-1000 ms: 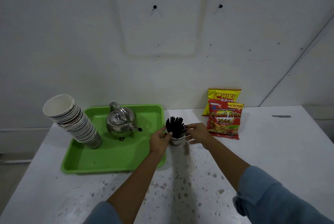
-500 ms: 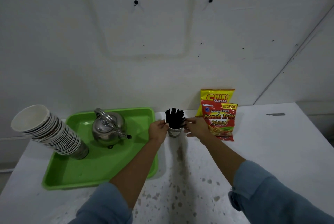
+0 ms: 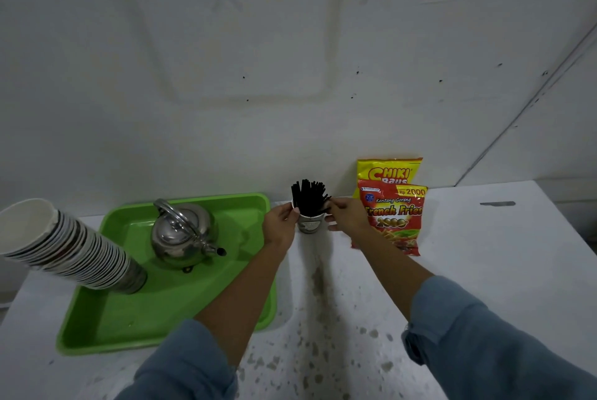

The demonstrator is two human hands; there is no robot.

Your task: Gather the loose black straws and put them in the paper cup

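- Stack of paper cups (image 3: 64, 248): lies tilted at the far left, its base resting on the green tray (image 3: 106, 322). Not part of the task.
- Metal kettle (image 3: 184, 235): stands on the tray, spout toward the hands. Keep the left forearm clear of it.
- Left hand (image 3: 279, 225): fingers are curled against the left side of the paper cup (image 3: 308, 225), with the thumb at the rim. It appears to steady the cup; whether it grips firmly cannot be told.
- Paper cup: stands upright on the white table (image 3: 484, 254), just right of the tray and near the wall. Judged light and thin-walled, so it crushes or tips easily. Hold it low on the wall with mild pressure.
- Black straws (image 3: 308, 197): stand bundled in the cup and fan out above the rim. Judged light, smooth and springy, so they are prone to splay. Handle them near the top ends as a bundle. No loose straws are visible on the table, so the task looks nearly complete.
- Right hand (image 3: 347, 217): fingertips touch the right edge of the straw bundle at the rim, pinching or nudging a straw; which cannot be told.
- Snack packets (image 3: 392, 206): lean against the wall just right of the right hand.
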